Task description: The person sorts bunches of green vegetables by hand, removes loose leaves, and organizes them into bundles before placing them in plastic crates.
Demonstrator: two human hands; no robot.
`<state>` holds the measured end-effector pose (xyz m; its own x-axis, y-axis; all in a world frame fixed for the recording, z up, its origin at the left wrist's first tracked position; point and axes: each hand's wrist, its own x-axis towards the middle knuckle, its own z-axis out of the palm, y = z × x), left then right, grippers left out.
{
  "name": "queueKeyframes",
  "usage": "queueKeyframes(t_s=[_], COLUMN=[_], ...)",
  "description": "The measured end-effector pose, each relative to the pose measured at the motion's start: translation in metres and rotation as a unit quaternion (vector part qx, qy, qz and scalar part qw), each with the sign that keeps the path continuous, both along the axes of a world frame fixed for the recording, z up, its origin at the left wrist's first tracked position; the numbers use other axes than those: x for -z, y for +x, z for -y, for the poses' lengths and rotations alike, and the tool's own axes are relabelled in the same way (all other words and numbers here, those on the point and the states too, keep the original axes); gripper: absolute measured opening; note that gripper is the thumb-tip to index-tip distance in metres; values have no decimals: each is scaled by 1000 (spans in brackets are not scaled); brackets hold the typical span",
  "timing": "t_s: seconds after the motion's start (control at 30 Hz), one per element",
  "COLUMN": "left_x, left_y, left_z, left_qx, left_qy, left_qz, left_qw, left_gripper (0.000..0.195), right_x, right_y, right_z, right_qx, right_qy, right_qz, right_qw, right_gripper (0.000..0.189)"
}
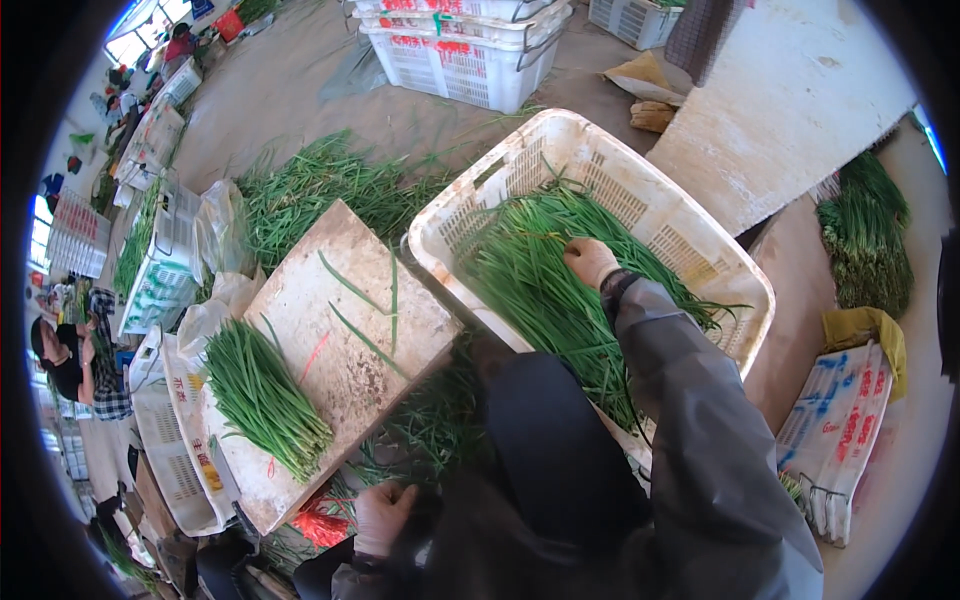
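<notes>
My right hand (591, 262), in a pale glove, reaches into a white plastic crate (759, 289) and touches the long green leaves (525, 262) lying there, probably garlic chives; a yellowish blade is by its fingertips. Whether the fingers grip anything cannot be told. My left hand (384, 510), gloved too, is low near my lap beside a bundle of red ties (322, 523), its fingers partly curled and nothing plainly held. A stained board (352, 330) to the left bears a neat bunch of chives (266, 401), a few loose leaves and a red tie (316, 356).
Cut greens (322, 195) lie heaped on the floor behind the board. Stacked white crates (457, 60) stand at the top. A large pale panel (780, 112) is at upper right, with bunched greens (862, 232) beyond. Another person (71, 360) is at far left, near more crates.
</notes>
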<state>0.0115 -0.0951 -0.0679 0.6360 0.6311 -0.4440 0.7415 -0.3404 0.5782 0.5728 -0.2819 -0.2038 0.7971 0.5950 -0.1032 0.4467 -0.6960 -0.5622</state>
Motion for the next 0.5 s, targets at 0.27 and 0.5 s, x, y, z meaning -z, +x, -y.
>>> queueKeyframes(t_s=[0.27,0.5], left_x=[-2,11], left_y=[14,12], left_z=[1,-8], left_qx=[69,115], left_qy=[10,16], left_qz=[-42,-51], left_qw=[997,992], left_gripper=[36,36], right_x=[31,48], right_y=[65,79], right_z=[-88,-132], right_qx=[43,38], right_qy=[29,-151], right_qz=[12,-26], right_qw=[999,987], right_gripper=[40,80])
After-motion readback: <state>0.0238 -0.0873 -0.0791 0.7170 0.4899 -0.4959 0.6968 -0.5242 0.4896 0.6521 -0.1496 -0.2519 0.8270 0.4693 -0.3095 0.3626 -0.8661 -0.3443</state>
